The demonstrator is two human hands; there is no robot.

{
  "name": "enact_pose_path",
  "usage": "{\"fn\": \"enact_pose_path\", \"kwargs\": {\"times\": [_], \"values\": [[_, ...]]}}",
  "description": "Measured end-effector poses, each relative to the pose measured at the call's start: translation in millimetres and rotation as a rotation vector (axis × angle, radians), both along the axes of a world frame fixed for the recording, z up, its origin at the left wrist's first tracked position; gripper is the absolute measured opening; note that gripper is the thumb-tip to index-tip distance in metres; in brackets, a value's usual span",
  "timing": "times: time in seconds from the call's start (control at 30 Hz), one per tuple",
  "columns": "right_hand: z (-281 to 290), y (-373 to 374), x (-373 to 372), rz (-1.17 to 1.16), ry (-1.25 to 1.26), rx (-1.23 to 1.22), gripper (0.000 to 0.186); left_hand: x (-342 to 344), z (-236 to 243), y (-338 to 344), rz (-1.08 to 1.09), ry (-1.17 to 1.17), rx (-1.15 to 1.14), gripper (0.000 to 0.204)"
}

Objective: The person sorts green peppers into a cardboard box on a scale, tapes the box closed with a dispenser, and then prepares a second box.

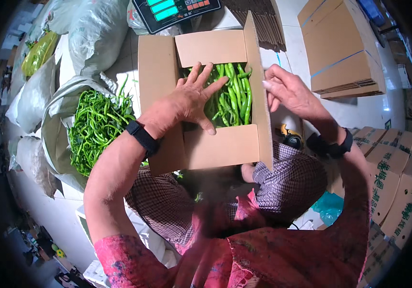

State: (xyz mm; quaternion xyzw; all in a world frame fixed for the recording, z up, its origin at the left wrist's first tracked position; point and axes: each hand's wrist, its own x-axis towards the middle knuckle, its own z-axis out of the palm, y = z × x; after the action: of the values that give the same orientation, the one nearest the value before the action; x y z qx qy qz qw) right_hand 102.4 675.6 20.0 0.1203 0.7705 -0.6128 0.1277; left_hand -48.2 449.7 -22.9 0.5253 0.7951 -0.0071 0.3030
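An open cardboard box [221, 144] holds long green chili peppers [235, 96] lined up lengthwise, its flaps standing or folded outward. My left hand [194, 96] lies spread over the peppers inside, fingertips near the box's upper part. My right hand [285, 89] grips the upright right flap from outside, fingers curled at its edge. To the left, a large white sack [57, 125] stands open, heaped with loose green chilies [98, 129]. A yellow-and-black tool [290, 137], probably a tape dispenser, lies below my right hand, partly hidden.
A digital scale [177, 12] is beyond the box. Filled sacks [90, 33] line the left. Flattened cartons [340, 48] stand at upper right, corrugated sheets [259, 24] beside them. More cartons [393, 182] are stacked at right, near a teal plastic bag [327, 209]. My legs are below the box.
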Motion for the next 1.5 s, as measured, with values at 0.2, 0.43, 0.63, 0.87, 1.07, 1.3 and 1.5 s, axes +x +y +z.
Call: {"fn": "enact_pose_path", "kwargs": {"times": [0.2, 0.43, 0.63, 0.87, 1.07, 1.3, 1.5], "values": [[3, -3, -7, -0.037, 0.110, 0.114, 0.030, 3, -1, -7, 0.020, -0.041, 0.043, 0.146], [35, -20, -24, 0.227, 0.632, 1.296, 0.029, 0, -3, -6, 0.000, -0.012, 0.059, 0.146], [0, -22, -49, 0.578, 0.572, 1.802, 0.012, 1, -1, -4, 0.004, -0.034, 0.036, 0.144], [-51, 2, -73, 0.607, 0.741, 1.410, 0.011, 2, -1, -5, 0.002, -0.019, 0.040, 0.143], [-43, -26, -65, 0.781, 0.377, 1.197, 0.010, -1, -5, -11, -0.005, -0.035, 0.070, 0.142], [0, -28, -56, 0.615, 0.455, 1.107, 0.010, -3, -2, -10, -0.011, -0.038, 0.069, 0.138], [-5, 21, -18, -0.309, 0.390, 0.518, 0.016, -2, -2, -8, 0.008, -0.050, 0.037, 0.143]]}}
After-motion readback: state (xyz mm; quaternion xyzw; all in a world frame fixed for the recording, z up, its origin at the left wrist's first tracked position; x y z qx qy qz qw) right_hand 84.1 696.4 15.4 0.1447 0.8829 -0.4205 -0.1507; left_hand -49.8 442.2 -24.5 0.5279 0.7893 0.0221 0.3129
